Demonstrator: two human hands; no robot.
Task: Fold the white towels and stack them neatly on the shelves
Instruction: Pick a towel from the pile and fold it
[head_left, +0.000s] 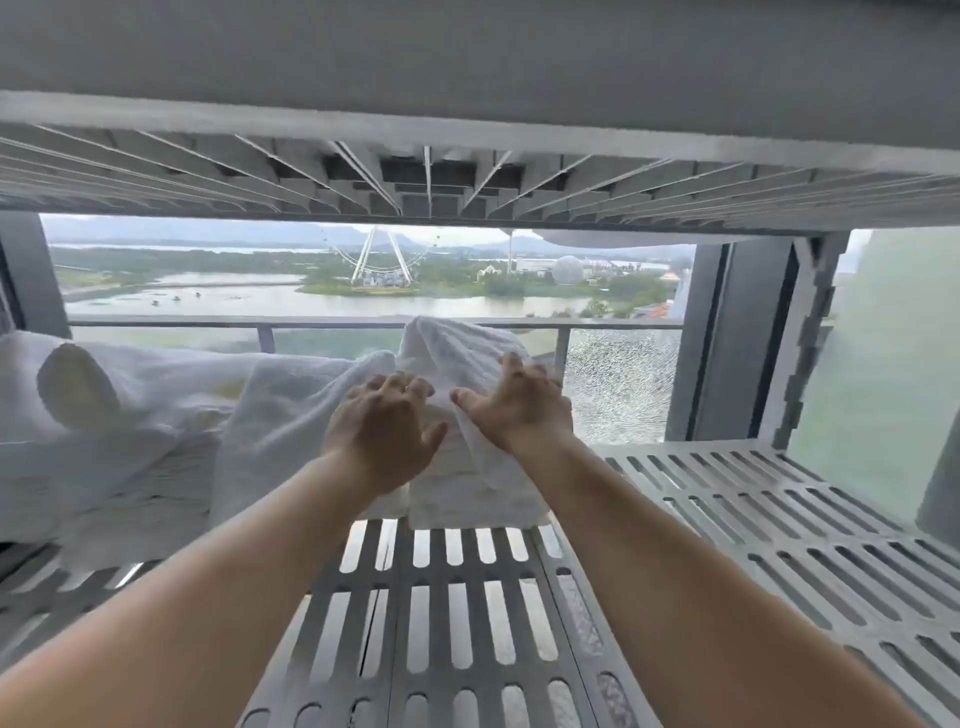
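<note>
A folded white towel (470, 499) sits on the slotted grey metal shelf (727, 525), with its upper part bunched up high (447, 343) at the back. My left hand (384, 436) rests on the towel's left side, fingers bent and spread, thumb out. Over the towel's top right, my right hand (517, 410) touches it with spread, bent fingers, and fabric hangs below its thumb. To the left, a loose white towel (280, 415) drapes down onto the shelf.
More white towels are piled at far left, one of them rolled (78, 384). The upper shelf (467, 176) hangs low overhead. A grey upright post (810, 338) stands at right. Behind the shelf are a window and a balcony railing (322, 322).
</note>
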